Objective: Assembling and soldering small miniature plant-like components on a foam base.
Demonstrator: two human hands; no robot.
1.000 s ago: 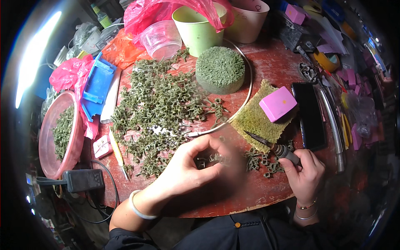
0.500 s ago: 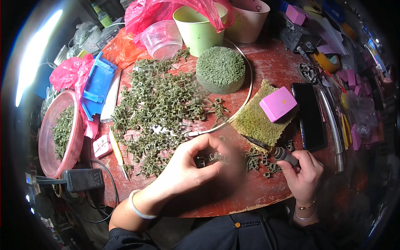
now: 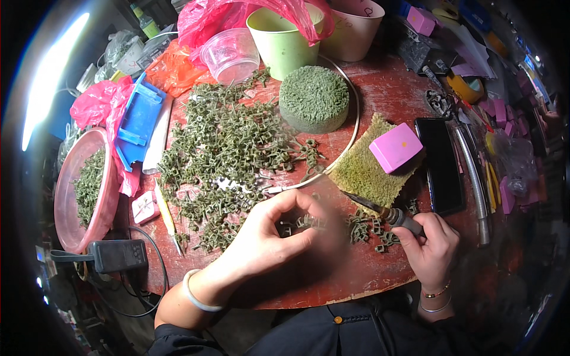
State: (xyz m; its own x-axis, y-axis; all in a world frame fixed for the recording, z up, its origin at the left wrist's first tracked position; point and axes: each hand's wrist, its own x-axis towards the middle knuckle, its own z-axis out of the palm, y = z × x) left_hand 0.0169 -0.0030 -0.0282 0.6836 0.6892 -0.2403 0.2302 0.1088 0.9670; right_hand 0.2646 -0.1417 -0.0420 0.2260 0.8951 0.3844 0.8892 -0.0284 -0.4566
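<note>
My right hand [image 3: 433, 244] grips a soldering iron [image 3: 404, 221] with a grey handle, a brass-coloured collar and a dark pointed tip. Its tip rests over the near edge of a rough yellow-green pad [image 3: 371, 169]. My left hand [image 3: 273, 234] is curled, thumb and forefinger bent toward each other; a blurred patch hides their tips and whatever may lie between them. Left of that hand and beyond it spreads a heap of small green ring-like wax pieces [image 3: 231, 139]. Several more green pieces [image 3: 362, 228] lie between my hands.
A pink block [image 3: 396, 148] sits on the pad, beside a black phone [image 3: 439, 166]. Farther back stand a round green textured block [image 3: 313, 99] and a light green bucket [image 3: 282, 44]. A pink basin [image 3: 104, 222] and a power bank [image 3: 122, 256] are at the left.
My right hand and the soldering iron have shifted very slightly left. My left hand stays practically where it was.
</note>
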